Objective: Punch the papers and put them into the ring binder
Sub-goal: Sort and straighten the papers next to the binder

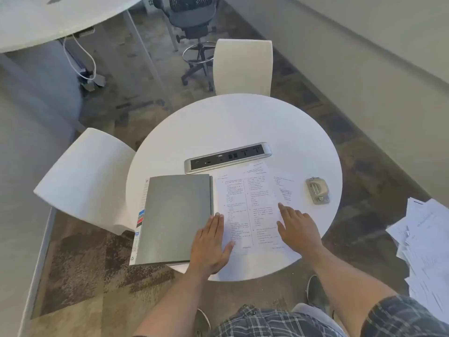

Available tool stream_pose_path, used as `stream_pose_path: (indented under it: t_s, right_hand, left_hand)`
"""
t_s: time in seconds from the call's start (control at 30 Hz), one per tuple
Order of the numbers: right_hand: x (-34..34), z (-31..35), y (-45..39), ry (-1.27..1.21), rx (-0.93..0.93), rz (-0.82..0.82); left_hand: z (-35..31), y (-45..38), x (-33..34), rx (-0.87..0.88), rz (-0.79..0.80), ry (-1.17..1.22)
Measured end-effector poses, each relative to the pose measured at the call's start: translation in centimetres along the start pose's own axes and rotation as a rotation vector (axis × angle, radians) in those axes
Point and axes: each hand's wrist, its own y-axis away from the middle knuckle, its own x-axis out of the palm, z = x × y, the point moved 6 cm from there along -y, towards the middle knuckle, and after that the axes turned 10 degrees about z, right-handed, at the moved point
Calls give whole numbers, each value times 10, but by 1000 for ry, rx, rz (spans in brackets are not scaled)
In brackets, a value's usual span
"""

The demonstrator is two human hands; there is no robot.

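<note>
A closed grey ring binder [175,217] lies on the left part of the round white table [243,122], with coloured index tabs showing along its left edge. Printed papers [247,205] are spread flat to its right. My left hand [211,244] lies flat with straight fingers across the binder's right edge and the papers' left margin. My right hand [297,227] rests flat on the right side of the papers, fingers spread. A grey hole punch [317,190] stands at the table's right, apart from both hands.
A silver power and data socket strip [227,158] is set in the table behind the papers. White chairs stand at the far side [243,66] and the left [85,181]. A loose heap of papers [427,251] lies at the right.
</note>
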Motion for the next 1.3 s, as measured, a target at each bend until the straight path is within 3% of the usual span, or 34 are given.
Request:
stream_pose_path:
  t_s: [0.27, 0.57, 1.03, 1.2, 1.3]
  right_hand:
    - [10, 2, -2, -213, 396, 230]
    - [20, 14, -1, -382, 634, 273]
    - [29, 24, -3, -524, 588, 247]
    - [25, 12, 0, -335, 608, 195]
    - [25, 8, -6, -375, 611, 222]
  left_hand:
    - [-8, -10, 27, -56, 278, 24]
    - [-11, -21, 26, -63, 298, 10]
    - [-8, -22, 35, -70, 264, 12]
    - [-8, -22, 32, -66, 262, 13]
    - [-8, -24, 27, -63, 246, 4]
